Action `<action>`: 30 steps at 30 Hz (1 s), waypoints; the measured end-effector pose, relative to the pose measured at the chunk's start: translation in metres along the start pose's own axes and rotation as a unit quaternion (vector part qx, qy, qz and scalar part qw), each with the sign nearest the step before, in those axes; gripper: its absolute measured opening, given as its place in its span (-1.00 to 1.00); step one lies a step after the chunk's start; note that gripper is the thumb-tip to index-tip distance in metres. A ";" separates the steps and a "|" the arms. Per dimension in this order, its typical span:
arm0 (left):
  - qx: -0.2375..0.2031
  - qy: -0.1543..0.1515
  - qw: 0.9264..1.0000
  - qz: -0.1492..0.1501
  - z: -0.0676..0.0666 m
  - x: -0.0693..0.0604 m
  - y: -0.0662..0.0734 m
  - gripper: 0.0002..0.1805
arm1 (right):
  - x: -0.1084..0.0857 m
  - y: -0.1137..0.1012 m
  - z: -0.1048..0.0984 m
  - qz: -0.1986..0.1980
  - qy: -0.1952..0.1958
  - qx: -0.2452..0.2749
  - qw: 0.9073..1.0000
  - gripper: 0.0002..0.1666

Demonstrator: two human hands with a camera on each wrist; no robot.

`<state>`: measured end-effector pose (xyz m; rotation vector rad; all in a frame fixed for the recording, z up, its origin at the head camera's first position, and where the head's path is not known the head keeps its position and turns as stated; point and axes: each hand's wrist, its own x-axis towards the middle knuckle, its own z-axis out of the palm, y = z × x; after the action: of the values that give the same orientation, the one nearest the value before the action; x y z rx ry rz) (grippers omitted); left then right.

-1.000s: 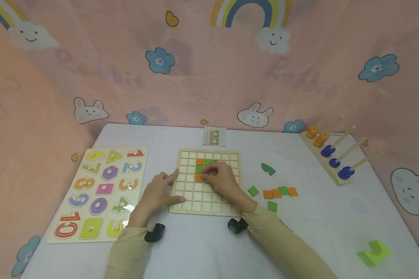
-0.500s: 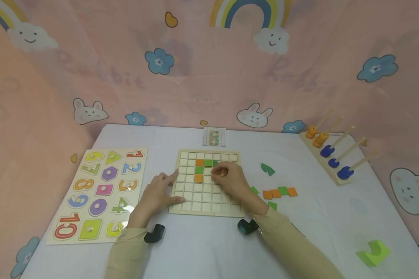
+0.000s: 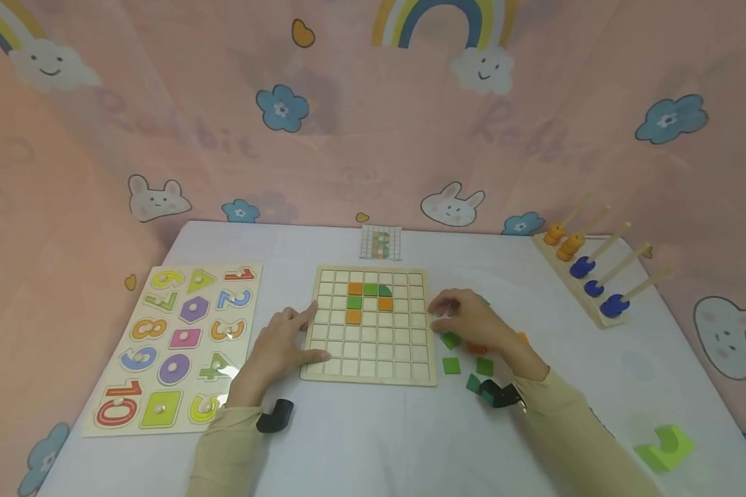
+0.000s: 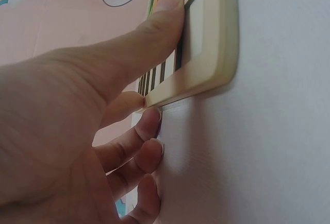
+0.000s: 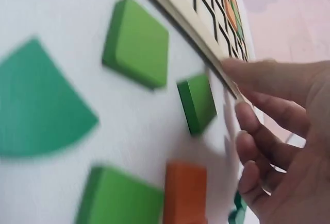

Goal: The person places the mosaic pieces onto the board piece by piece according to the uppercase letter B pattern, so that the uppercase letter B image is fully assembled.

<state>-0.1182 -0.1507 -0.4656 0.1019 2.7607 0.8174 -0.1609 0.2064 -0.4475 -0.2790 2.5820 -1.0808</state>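
My left hand stays at the left side of the square grid board, thumb resting on top. In the left wrist view, that hand has its index finger against the board's edge. Orange and green squares and a dark green rounded piece lie in the upper grid cells, including an orange square directly below the rounded piece. My right hand hovers just beside the board's right edge, partly covering loose tiles. In the right wrist view nothing shows between this hand's bent fingers; a green tile lies near them.
A number and shape puzzle lies on the left. Behind the board is a small pattern card. A bead rack stands at back right, a light green block at front right. Loose green squares lie right of the board.
My right hand has moved right, off the grid to the board's right edge. The orange square under the rounded piece is now uncovered in its cell. The left hand has stayed put.
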 end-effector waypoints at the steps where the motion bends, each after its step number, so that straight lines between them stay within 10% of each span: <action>1: 0.000 0.000 1.000 0.000 0.000 0.000 0.000 0.16 | -0.001 0.002 -0.004 0.006 -0.009 -0.012 1.000 -0.71; 15: 0.002 0.000 1.000 0.000 0.000 0.000 0.000 0.16 | -0.013 0.015 -0.020 0.011 -0.076 -0.042 0.996 -0.59; 30: 0.004 0.002 1.000 0.002 0.000 0.000 0.001 0.16 | -0.008 0.009 -0.001 -0.027 0.007 -0.021 0.999 -0.68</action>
<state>-0.1185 -0.1498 -0.4650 0.1064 2.7689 0.8083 -0.1542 0.2162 -0.4517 -0.3550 2.6262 -1.0519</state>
